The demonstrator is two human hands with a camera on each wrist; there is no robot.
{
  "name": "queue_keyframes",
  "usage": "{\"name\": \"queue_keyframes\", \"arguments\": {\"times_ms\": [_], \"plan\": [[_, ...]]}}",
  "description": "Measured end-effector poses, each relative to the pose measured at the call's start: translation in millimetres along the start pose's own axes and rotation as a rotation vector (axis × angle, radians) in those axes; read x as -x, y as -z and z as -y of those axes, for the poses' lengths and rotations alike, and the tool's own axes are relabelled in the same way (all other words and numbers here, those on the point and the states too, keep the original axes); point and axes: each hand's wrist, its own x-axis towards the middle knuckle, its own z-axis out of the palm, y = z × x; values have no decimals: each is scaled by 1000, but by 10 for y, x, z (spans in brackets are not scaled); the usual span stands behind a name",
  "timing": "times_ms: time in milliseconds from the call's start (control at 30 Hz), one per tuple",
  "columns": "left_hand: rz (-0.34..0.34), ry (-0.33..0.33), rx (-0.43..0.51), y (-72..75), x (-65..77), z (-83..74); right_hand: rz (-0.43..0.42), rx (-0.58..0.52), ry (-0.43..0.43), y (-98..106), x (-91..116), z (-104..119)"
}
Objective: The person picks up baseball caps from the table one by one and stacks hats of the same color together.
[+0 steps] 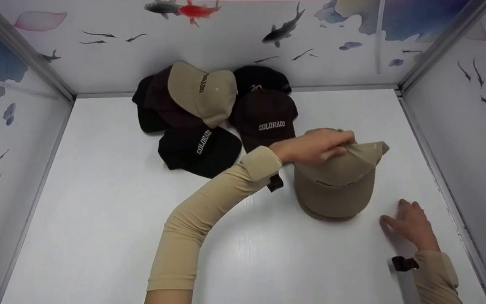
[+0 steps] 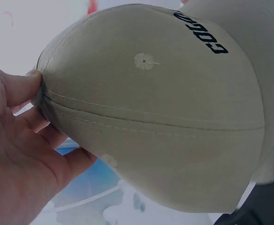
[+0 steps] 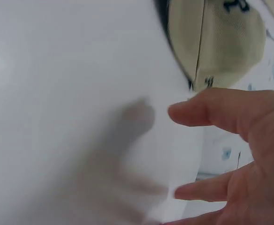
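My left hand (image 1: pixel 319 147) pinches a beige cap (image 1: pixel 340 175) at the top of its crown, on the right side of the white table. In the left wrist view, the thumb and fingers of that hand grip the fabric of the same cap (image 2: pixel 151 93), whose dark lettering is partly visible. A second brim edge shows just under its brim; I cannot tell whether another cap lies beneath. My right hand (image 1: pixel 411 223) is off to the right of the cap with fingers spread, touching no cap. The right wrist view has a beige cap (image 3: pixel 216 42) beyond the thumb.
By the back wall lies a group of caps: a beige cap (image 1: pixel 213 93) on top of dark ones, a black cap (image 1: pixel 201 150) in front, a dark maroon cap (image 1: pixel 268 118) marked COLORADO, and a black cap (image 1: pixel 262 78) behind it. Printed walls enclose the table (image 1: pixel 99 232).
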Motion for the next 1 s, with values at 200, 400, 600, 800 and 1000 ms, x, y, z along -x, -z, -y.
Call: {"name": "queue_keyframes", "arguments": {"times_ms": [200, 400, 600, 800, 1000], "plan": [[-25, 13, 84, -161, -241, 160, 25, 42, 14, 16, 27, -68], [-26, 145, 2, -269, -425, 356, -3, 53, 59, 8, 7, -83], [49, 267, -228, -454, -499, 443, -14, 92, 43, 25, 10, -105], [-6, 339, -413, -586, -535, 539, -28, 97, 38, 37, -2, -99], [-98, 422, -499, -638, -491, 641, -39, 63, 34, -28, 16, -86]]}}
